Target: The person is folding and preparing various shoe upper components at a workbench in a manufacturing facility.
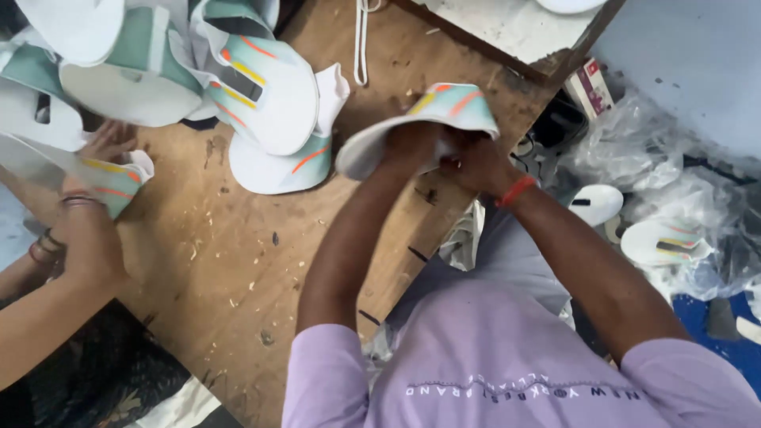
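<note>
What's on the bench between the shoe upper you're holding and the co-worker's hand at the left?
In the head view, between the held shoe upper and the co-worker's hand lies a pile of uppers at the top; lower down, bare scuffed wooden bench.

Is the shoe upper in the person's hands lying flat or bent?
Bent: the shoe upper arches over both hands, left hand and right hand, lifted above the wooden table.
</note>
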